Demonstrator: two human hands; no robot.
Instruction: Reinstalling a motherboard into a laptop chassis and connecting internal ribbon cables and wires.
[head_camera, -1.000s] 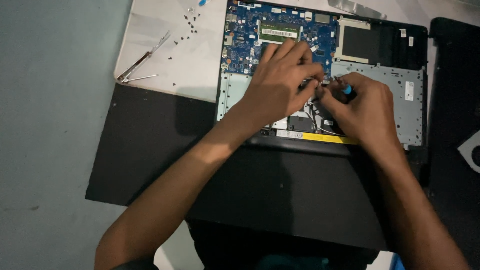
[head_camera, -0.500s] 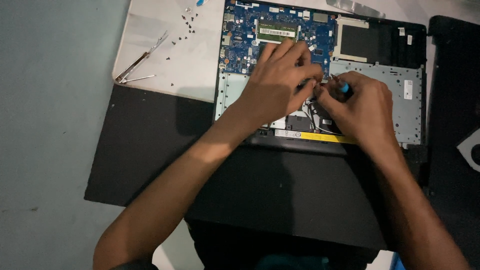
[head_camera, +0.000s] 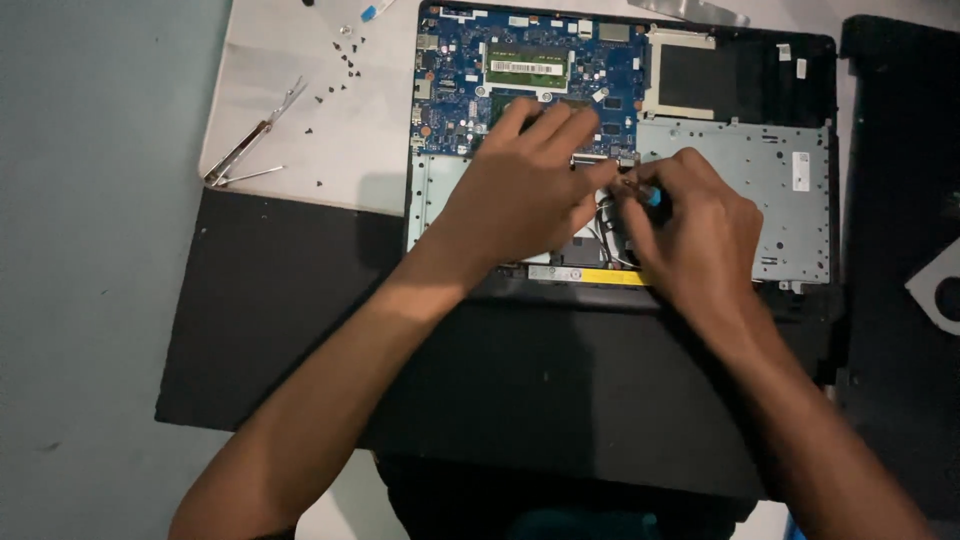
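Screwdriver (head_camera: 650, 196), blue-handled, sits pinched in the closed right hand (head_camera: 700, 225); at nine o'clock, the left hand (head_camera: 525, 190) presses loosely curled fingers onto the laptop's motherboard (head_camera: 470, 70).

Left hand (head_camera: 520, 195) covers the middle of the blue board (head_camera: 520, 70) and the spot under its fingertips; right hand (head_camera: 695, 225) hides all but the blue tip of a tool (head_camera: 652, 196), so its kind and the part it touches cannot be told. Both forearms run off the bottom edge. Small dark screws (head_camera: 345, 65) on the white sheet (head_camera: 300, 130) are too small to count, and the grey piece (head_camera: 935, 290) is cut by the right edge.
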